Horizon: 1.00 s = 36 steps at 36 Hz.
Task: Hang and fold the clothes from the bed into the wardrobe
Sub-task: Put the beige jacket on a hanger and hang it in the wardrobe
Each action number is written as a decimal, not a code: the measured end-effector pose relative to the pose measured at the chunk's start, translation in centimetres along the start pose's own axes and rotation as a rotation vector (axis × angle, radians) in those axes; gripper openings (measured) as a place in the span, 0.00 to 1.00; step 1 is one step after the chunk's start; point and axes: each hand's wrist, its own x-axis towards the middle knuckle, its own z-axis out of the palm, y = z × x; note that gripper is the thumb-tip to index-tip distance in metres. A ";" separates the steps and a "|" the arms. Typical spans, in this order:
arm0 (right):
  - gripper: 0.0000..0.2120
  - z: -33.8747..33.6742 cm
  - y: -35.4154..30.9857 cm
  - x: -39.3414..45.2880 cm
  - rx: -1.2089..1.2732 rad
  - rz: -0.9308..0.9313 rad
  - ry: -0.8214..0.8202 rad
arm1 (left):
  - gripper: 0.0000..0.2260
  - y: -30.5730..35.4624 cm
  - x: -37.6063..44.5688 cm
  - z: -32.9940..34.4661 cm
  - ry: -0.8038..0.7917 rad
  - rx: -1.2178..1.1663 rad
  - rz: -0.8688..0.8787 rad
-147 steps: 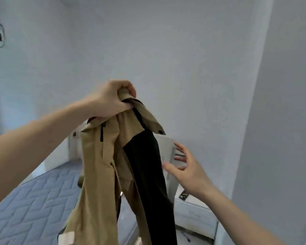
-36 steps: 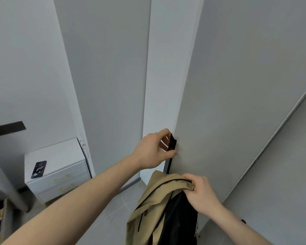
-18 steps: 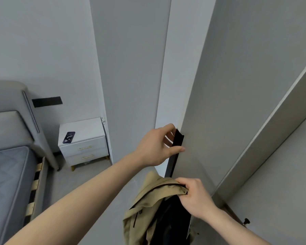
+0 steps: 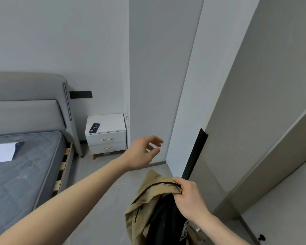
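Note:
A tan jacket (image 4: pixel 148 197) with a black lining hangs low in the middle of the view, and my right hand (image 4: pixel 188 198) grips its collar. My left hand (image 4: pixel 143 152) floats in the air left of the wardrobe door (image 4: pixel 254 121), fingers loosely spread, holding nothing. The grey door stands swung out toward me, its black edge handle (image 4: pixel 195 152) a short way right of my left hand. The wardrobe's inside is hidden behind the door.
A grey bed (image 4: pixel 19 165) with a bare quilted mattress and a white sheet of paper (image 4: pixel 2 151) lies at the left. A white nightstand (image 4: pixel 106 137) with a dark phone (image 4: pixel 94 128) stands by the wall. Grey floor tiles lie below my arms.
My left hand has let go of the black door handle and drawn back to the left. The door has swung further open. My right hand still holds the jacket.

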 end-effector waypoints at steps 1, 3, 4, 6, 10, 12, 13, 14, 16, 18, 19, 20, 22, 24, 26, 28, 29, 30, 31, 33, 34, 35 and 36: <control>0.20 0.4 -0.6 0.5 0.020 -0.010 0.002 | 0.11 -1.6 -1.1 -0.8 -0.028 0.003 -0.052; 0.21 1.2 -1.9 1.7 0.043 -0.034 0.012 | 0.16 -4.5 -3.0 -2.4 -0.130 0.010 -0.162; 0.21 1.6 -2.5 2.4 0.047 -0.043 0.019 | 0.20 -5.8 -3.9 -3.1 -0.200 0.014 -0.215; 0.21 2.7 -3.8 4.0 0.049 -0.057 0.030 | 0.31 -7.9 -5.3 -4.4 -0.342 0.040 -0.284; 0.14 5.0 -7.2 7.5 0.087 -0.100 0.048 | 0.33 -11.0 -6.2 -5.9 -0.406 0.099 -0.258; 0.13 6.1 -9.0 9.3 0.100 -0.136 0.053 | 0.26 -12.0 -5.6 -7.1 -0.304 0.098 -0.233; 0.13 6.5 -9.8 10.2 0.097 -0.146 0.056 | 0.19 -12.3 -5.1 -7.9 -0.239 0.093 -0.216; 0.12 6.8 -10.4 11.0 0.093 -0.151 0.063 | 0.16 -12.7 -4.5 -8.8 -0.179 0.081 -0.197; 0.12 7.2 -11.3 12.6 0.111 -0.150 0.091 | 0.19 -13.5 -3.4 -11.0 -0.112 0.060 -0.167; 0.12 7.3 -11.6 13.9 0.134 -0.130 0.131 | 0.18 -13.7 -2.0 -13.4 -0.087 0.022 -0.143; 0.13 7.1 -11.7 14.6 0.137 -0.110 0.145 | 0.16 -13.7 -1.2 -14.6 -0.053 0.001 -0.130; 0.13 7.0 -11.7 15.3 0.141 -0.084 0.150 | 0.13 -13.6 -0.3 -15.9 -0.010 -0.015 -0.120; 0.13 6.6 -11.3 17.0 0.155 -0.020 0.143 | 0.10 -13.1 1.6 -18.3 0.059 -0.012 -0.099; 0.08 6.0 -10.9 18.8 0.188 0.052 0.106 | 0.09 -12.8 3.6 -20.0 0.076 0.019 -0.073; 0.10 5.1 -10.5 20.9 0.240 0.124 0.054 | 0.08 -12.6 5.5 -21.4 0.071 0.059 -0.070; 0.22 3.9 -10.1 23.1 0.254 0.174 0.046 | 0.08 -12.9 7.3 -22.5 0.072 0.088 -0.085; 0.27 3.3 -10.0 24.3 0.258 0.184 0.069 | 0.08 -13.1 8.3 -23.1 0.076 0.104 -0.091; 0.32 2.6 -9.7 25.5 0.272 0.188 0.121 | 0.08 -13.4 9.2 -23.6 0.085 0.123 -0.097; 0.35 1.9 -9.5 26.7 0.294 0.195 0.209 | 0.08 -13.7 10.2 -24.2 0.096 0.144 -0.107; 0.37 0.3 -8.7 29.3 0.336 0.216 0.479 | 0.09 -14.6 12.1 -25.2 0.116 0.186 -0.125; 0.38 -0.6 -8.1 30.7 0.353 0.244 0.629 | 0.09 -15.0 13.0 -25.6 0.120 0.207 -0.130; 0.39 -1.7 -7.6 31.8 0.374 0.284 0.765 | 0.09 -15.5 14.0 -26.1 0.120 0.227 -0.134; 0.39 -2.7 -7.0 32.9 0.400 0.329 0.881 | 0.09 -15.9 15.0 -26.6 0.119 0.241 -0.139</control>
